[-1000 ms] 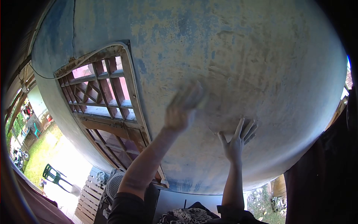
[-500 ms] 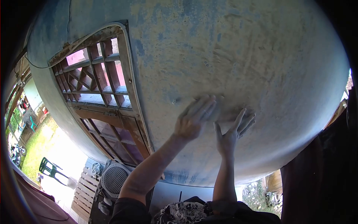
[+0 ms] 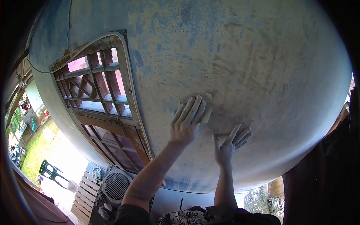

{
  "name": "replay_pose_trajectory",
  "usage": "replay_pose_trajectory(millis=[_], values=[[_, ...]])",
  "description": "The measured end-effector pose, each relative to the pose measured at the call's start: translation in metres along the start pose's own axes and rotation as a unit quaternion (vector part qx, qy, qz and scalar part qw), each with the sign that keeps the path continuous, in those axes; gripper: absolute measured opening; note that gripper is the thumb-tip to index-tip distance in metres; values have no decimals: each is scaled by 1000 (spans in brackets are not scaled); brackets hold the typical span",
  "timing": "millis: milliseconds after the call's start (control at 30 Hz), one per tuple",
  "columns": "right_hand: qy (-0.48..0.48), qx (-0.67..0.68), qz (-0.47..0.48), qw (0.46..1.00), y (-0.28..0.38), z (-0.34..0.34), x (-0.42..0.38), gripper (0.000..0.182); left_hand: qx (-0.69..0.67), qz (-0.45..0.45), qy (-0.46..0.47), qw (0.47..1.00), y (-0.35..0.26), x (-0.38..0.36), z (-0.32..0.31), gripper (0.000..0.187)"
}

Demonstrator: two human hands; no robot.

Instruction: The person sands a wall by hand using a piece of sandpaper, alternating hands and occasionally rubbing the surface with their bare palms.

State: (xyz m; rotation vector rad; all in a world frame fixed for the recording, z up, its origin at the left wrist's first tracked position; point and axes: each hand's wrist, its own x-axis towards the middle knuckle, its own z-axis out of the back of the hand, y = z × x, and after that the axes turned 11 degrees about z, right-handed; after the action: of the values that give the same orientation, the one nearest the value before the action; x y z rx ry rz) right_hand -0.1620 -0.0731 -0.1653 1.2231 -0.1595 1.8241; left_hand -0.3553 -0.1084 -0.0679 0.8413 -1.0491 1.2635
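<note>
My left hand (image 3: 187,122) lies flat over a tan piece of sandpaper (image 3: 207,108), holding it against the patchy blue-grey wall (image 3: 258,63). The sheet's right edge and upper corner stick out past the fingers; the rest is covered. Lower and to the right, my right hand (image 3: 229,146) rests on or very close to the wall, fingers spread and thumb apart, with nothing in it. Both hands look dusty.
To the left is a wooden lattice window and door frame (image 3: 133,112), with a pale cable (image 3: 90,43) looped around its top. Below stand a round speaker (image 3: 117,186), a slatted wooden bench (image 3: 80,198) and a dark green chair (image 3: 52,172).
My left hand has slid left with the sandpaper, which now shows more clearly beside the fingers. The right hand has shifted slightly down and left, and the view has tilted a little.
</note>
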Motion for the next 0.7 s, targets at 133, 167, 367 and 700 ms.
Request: replay_pose_trajectory(millis=[133, 167, 367, 700], values=[[6, -15, -2, 1000, -5, -6, -1, 117, 48, 19, -75, 996, 28, 38, 6, 43], [6, -15, -4, 1000, -4, -6, -1, 117, 48, 18, -74, 996, 22, 50, 16, 43], [4, -16, 0, 1000, -3, -3, -3, 118, -114, 92, -33, 989, -23, 21, -16, 44], [36, -17, 30, 999, -8, 11, -7, 115, 9, -19, -48, 999, -41, 77, 11, 51]])
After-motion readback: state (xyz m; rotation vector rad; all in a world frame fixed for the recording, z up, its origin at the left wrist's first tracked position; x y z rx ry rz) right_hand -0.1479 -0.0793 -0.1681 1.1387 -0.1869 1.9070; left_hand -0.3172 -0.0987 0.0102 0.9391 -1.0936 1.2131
